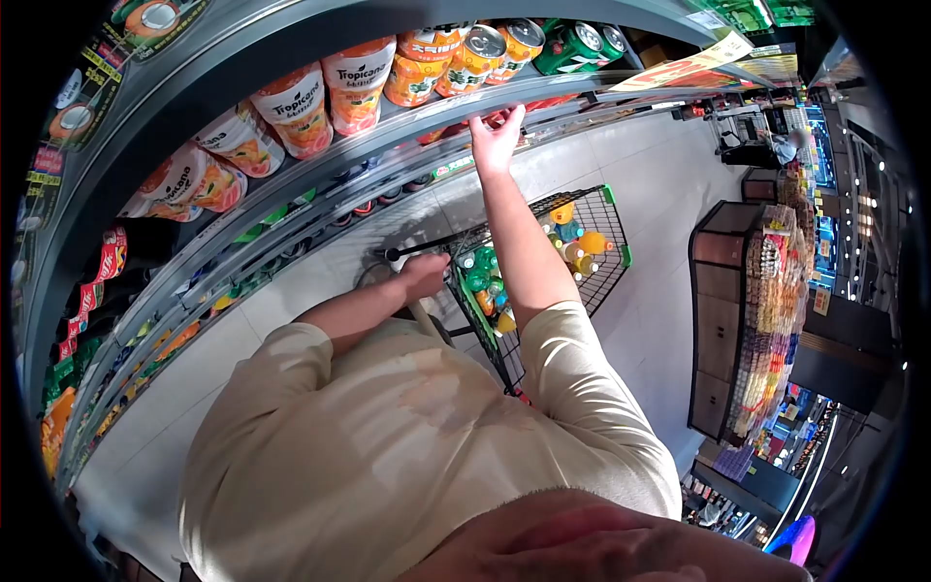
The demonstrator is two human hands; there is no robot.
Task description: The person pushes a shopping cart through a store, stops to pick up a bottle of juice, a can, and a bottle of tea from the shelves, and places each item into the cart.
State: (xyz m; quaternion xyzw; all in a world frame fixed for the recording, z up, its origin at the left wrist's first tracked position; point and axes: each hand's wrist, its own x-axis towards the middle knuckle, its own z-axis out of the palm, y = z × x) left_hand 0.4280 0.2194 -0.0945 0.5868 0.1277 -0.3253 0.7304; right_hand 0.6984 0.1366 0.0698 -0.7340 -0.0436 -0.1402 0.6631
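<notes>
My right hand reaches up to the front edge of the drink shelf, its thumb and fingers spread and nothing held in it. Above it on that shelf stand orange soda cans and green cans. Lower down, my left hand is closed at the near end of a black wire shopping cart, around its handle; the grip is partly hidden. Inside the cart lie green bottles, an orange bottle and several bottles with yellowish contents.
Tropicana bottles line the shelf to the left, with lower shelves of packaged drinks beneath. Pale floor tiles surround the cart. On the right stands a display island stacked with packaged goods. Another person is far off at the upper right.
</notes>
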